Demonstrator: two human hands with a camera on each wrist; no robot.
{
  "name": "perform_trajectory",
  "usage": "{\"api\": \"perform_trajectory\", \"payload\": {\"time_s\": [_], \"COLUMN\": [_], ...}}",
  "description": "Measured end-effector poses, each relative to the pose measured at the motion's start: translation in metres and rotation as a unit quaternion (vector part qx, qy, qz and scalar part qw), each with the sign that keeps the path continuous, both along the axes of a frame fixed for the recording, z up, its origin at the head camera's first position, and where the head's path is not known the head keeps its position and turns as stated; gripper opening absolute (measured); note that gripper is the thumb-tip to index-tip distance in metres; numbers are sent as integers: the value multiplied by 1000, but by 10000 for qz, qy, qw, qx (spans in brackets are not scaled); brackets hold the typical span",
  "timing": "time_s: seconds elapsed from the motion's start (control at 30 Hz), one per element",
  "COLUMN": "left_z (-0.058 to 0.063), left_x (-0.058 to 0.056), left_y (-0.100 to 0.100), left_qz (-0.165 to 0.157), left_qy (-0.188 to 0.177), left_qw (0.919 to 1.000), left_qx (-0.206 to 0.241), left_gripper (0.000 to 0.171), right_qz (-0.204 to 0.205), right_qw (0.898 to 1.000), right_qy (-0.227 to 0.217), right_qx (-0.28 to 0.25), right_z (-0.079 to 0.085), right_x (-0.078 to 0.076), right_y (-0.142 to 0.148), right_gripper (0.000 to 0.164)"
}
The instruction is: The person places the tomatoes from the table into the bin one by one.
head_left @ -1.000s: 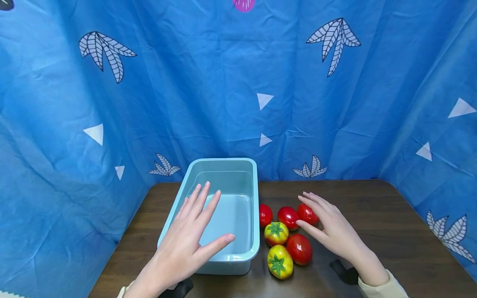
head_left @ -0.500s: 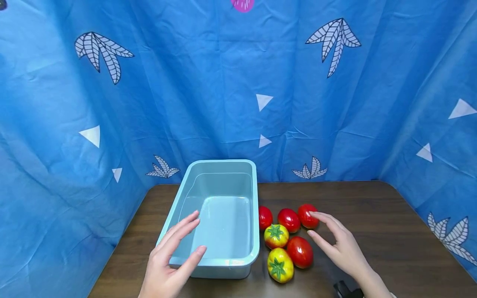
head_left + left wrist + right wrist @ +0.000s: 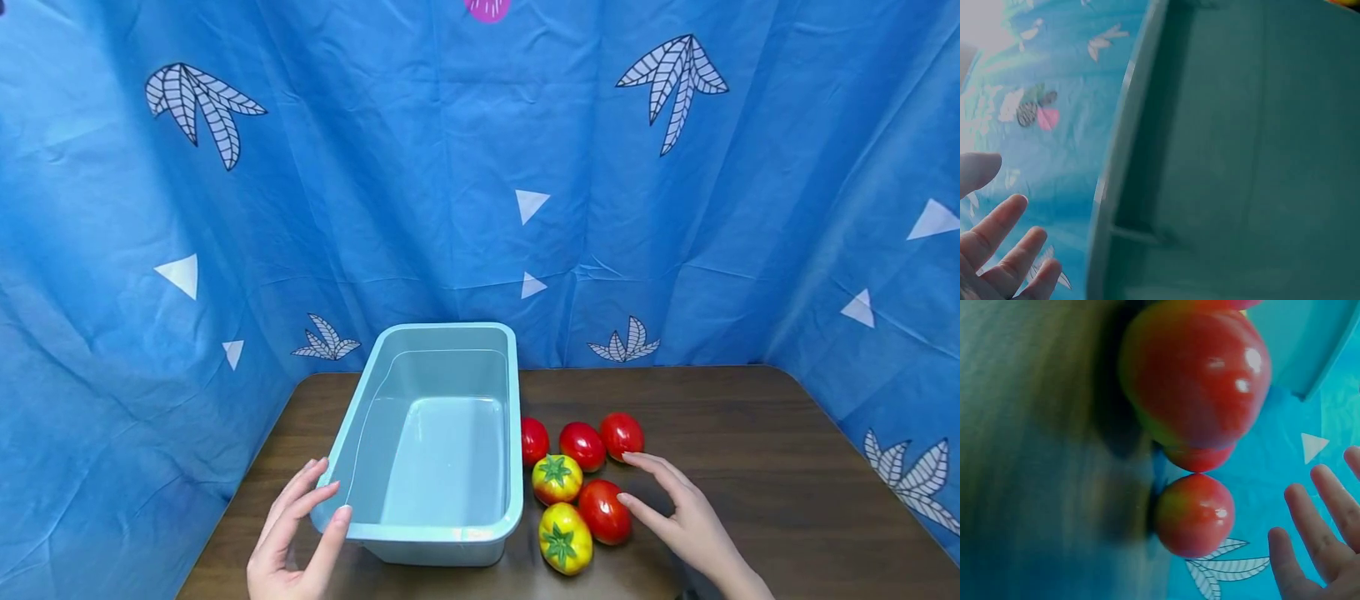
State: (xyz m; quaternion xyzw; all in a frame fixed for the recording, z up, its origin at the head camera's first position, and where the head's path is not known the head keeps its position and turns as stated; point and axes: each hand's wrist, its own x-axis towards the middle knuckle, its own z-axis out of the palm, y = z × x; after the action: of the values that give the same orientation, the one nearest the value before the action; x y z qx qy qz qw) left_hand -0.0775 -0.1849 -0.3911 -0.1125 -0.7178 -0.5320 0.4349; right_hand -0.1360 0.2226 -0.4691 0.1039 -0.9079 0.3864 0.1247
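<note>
A light blue plastic bin (image 3: pixel 422 531) stands on the table with nothing inside it. My left hand (image 3: pixel 292 537) is at its front left corner, fingers apart, fingertips right at the rim. To the bin's right lie several glossy tomatoes: red ones, such as the large tomato (image 3: pixel 604 512), and two yellow ones with green leafy tops, the front yellow tomato (image 3: pixel 566 538) and the one behind it (image 3: pixel 557 479). My right hand (image 3: pixel 686 517) hovers just right of the large red tomato, thumb and fingers spread, holding nothing. In the right wrist view, that hand's fingers (image 3: pixel 1313 528) are apart from the tomatoes.
The dark wooden table (image 3: pixel 750 450) stretches to the right of the tomatoes. A blue patterned curtain (image 3: pixel 480 167) encloses the table at the back and both sides. Another red tomato (image 3: pixel 535 441) sits tight against the bin's right wall.
My left hand has come down and left, from over the bin to its front left corner. My right hand has drawn slightly toward the front and right. The tomatoes and bin stay put.
</note>
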Motion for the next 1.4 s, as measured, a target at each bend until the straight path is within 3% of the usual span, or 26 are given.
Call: {"api": "perform_trajectory", "payload": {"time_s": [0.13,0.33,0.4,0.73,0.93,1.03,1.23,1.4], "left_z": [-8,-22,-25,-31,-36,-39,-46,-48], "left_x": [-1,-4,-5,-11,-12,-11,-13,-16], "left_y": [-6,-13,-15,-18,-14,-13,-11,-8], "left_qz": [224,-340,-510,-1024,-747,-635,-424,-275], "left_qy": [-613,-1305,-1534,-2465,-2893,-2881,-2571,-2632], "left_qw": [9973,9821,9761,9552,9454,9457,9537,9518], "left_qx": [341,1316,1452,1278,1300,1366,1505,1553], "left_gripper": [35,40,42,51,61,60,54,55], "right_qz": [180,327,334,445,521,555,612,559], "right_qw": [9993,9973,9966,9945,9931,9916,9883,9879], "right_qy": [-261,-601,-680,-885,-994,-1128,-1366,-1391], "right_qx": [-171,-274,-317,-346,-343,-299,-296,-407], "right_z": [-7,-22,-26,-37,-39,-40,-41,-44], "right_x": [-2,-7,-8,-9,-9,-8,-6,-5], "right_y": [0,0,0,-1,-2,-3,-3,-2], "right_gripper": [58,66,67,74,76,76,75,73]}}
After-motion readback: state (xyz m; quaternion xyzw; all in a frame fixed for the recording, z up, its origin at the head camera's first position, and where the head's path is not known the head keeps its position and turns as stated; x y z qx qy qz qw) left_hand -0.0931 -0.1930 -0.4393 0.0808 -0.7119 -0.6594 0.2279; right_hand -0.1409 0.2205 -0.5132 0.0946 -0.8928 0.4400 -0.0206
